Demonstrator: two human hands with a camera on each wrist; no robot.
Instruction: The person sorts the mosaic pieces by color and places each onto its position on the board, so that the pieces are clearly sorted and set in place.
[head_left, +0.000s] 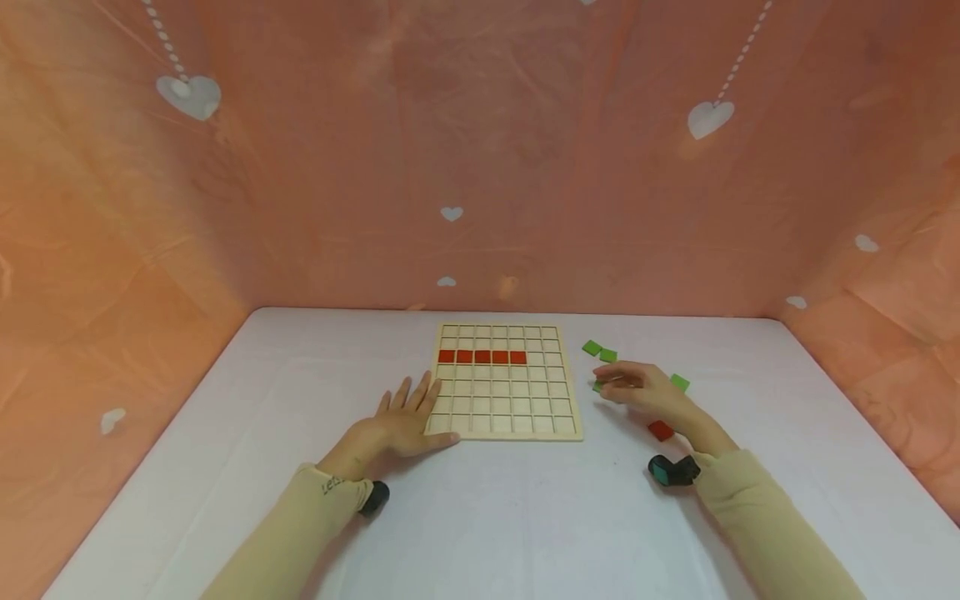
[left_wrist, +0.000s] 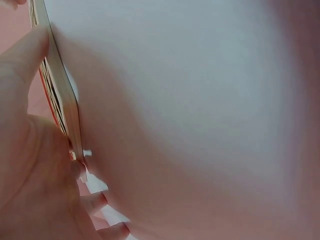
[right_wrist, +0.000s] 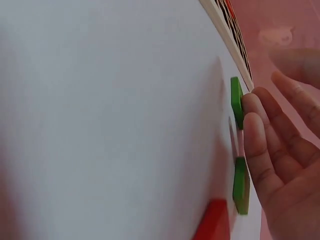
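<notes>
A pale wooden grid board [head_left: 501,423] lies flat on the table, with a row of several red square tiles [head_left: 483,357] in its upper part. My left hand [head_left: 405,427] rests at the board's near left corner, fingers spread and thumb along the near edge; the left wrist view shows the thumb [left_wrist: 37,47] touching the board's side. To the right of the board, my right hand [head_left: 647,390] hovers over a green tile [head_left: 597,386] that it partly hides. Its fingers are loosely bent, and no tile shows between thumb and fingers in the right wrist view.
Two green tiles [head_left: 592,347] lie close together beyond the right hand. Another green tile [head_left: 679,382] and a loose red tile [head_left: 661,430] lie beside the right wrist. An orange cloth [head_left: 525,167] with white hearts hangs behind the white table [head_left: 495,517].
</notes>
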